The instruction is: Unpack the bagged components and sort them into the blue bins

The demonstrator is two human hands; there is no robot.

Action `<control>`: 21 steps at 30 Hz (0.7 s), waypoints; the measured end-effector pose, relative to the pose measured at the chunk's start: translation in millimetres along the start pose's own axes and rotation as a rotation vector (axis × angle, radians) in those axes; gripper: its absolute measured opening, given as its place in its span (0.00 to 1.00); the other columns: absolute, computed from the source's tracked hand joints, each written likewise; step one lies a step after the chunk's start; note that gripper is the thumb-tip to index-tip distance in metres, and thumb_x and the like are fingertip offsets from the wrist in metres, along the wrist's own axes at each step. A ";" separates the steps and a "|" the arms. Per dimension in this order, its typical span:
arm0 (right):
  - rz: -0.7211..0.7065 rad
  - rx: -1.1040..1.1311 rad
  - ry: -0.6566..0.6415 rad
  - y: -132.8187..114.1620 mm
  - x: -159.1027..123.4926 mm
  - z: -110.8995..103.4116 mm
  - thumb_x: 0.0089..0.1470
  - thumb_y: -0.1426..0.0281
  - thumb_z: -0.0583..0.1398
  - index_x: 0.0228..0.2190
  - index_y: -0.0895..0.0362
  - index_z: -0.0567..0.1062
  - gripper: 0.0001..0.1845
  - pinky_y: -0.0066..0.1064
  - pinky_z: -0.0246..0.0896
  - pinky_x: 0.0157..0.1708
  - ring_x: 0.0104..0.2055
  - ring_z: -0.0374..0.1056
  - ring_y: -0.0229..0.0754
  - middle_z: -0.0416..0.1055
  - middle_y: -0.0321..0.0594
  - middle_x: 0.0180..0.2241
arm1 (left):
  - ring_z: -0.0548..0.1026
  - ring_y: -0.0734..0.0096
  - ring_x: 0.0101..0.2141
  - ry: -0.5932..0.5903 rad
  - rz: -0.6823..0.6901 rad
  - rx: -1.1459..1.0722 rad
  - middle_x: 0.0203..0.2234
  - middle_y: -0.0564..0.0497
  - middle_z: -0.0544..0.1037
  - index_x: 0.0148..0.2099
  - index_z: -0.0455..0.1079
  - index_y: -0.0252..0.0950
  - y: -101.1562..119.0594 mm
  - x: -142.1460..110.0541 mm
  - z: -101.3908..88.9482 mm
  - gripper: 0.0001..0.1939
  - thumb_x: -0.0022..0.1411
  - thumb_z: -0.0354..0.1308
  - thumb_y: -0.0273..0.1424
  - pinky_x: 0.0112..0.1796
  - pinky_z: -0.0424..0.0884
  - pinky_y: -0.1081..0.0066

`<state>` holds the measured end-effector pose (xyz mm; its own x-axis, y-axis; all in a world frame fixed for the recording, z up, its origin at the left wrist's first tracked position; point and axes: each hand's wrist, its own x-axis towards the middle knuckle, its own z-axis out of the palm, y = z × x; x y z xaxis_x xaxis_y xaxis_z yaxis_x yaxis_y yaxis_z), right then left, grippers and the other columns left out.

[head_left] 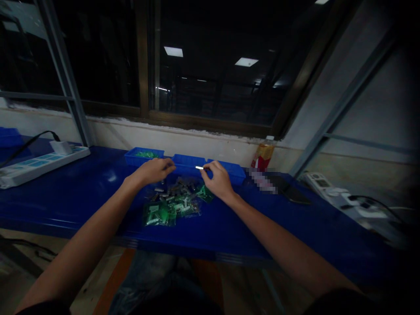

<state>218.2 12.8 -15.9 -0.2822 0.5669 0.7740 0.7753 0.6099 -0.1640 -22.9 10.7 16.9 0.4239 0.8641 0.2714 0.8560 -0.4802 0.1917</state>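
My right hand (217,178) pinches a small, thin, shiny piece (199,167) between thumb and fingertips, above the small parts on the table. Its bright end points left; its exact kind is too small to tell. My left hand (154,170) hovers to the left, its fingers loosely bent and apart, with no held thing visible. Below and between the hands lies a pile of small metallic pieces (180,188). Clear bags with green and silvery contents (160,214) lie at its near side. Another green packet (205,192) is close under my right hand.
Blue bins (188,160) line the back of the blue table (98,188); the left bin (131,158) holds green pieces. Power strips (42,165) lie on both sides. A dark phone-like slab (292,192) and a red-and-yellow packet (263,157) are at right.
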 end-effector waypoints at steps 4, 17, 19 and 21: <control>0.089 -0.154 0.041 27.1 2.5 3.3 0.51 0.68 0.56 0.31 0.57 0.73 0.08 0.34 0.58 0.37 0.36 0.65 0.44 0.68 0.43 0.32 | 0.72 0.59 0.42 -0.230 -0.237 0.148 0.43 0.45 0.74 0.50 0.65 0.37 -37.4 -1.8 0.7 0.22 0.57 0.48 0.43 0.39 0.66 0.68; 0.134 -0.233 0.006 41.1 2.0 12.3 0.50 0.65 0.58 0.30 0.55 0.74 0.08 0.35 0.57 0.37 0.38 0.64 0.45 0.68 0.42 0.32 | 0.71 0.67 0.40 -0.330 0.049 0.056 0.42 0.46 0.72 0.48 0.67 0.37 -29.2 1.7 21.1 0.17 0.56 0.50 0.28 0.39 0.65 0.74; 0.126 -0.232 0.013 43.1 3.0 13.6 0.50 0.65 0.58 0.30 0.55 0.74 0.09 0.35 0.58 0.37 0.38 0.64 0.45 0.68 0.42 0.32 | 0.70 0.65 0.40 -0.319 0.049 0.056 0.42 0.46 0.71 0.50 0.65 0.38 -29.8 2.3 23.2 0.19 0.55 0.52 0.31 0.40 0.64 0.73; 0.115 -0.226 0.021 44.2 4.0 14.6 0.50 0.65 0.58 0.31 0.55 0.75 0.09 0.35 0.58 0.37 0.37 0.64 0.45 0.68 0.42 0.32 | 0.70 0.65 0.39 -0.309 0.051 0.066 0.41 0.46 0.71 0.49 0.66 0.40 -31.0 3.0 25.0 0.18 0.55 0.53 0.32 0.40 0.64 0.72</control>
<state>243.1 50.1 -28.9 -0.1751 0.6125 0.7708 0.9088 0.4016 -0.1127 -40.8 32.0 -11.8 0.5278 0.8491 -0.0217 0.8444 -0.5219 0.1207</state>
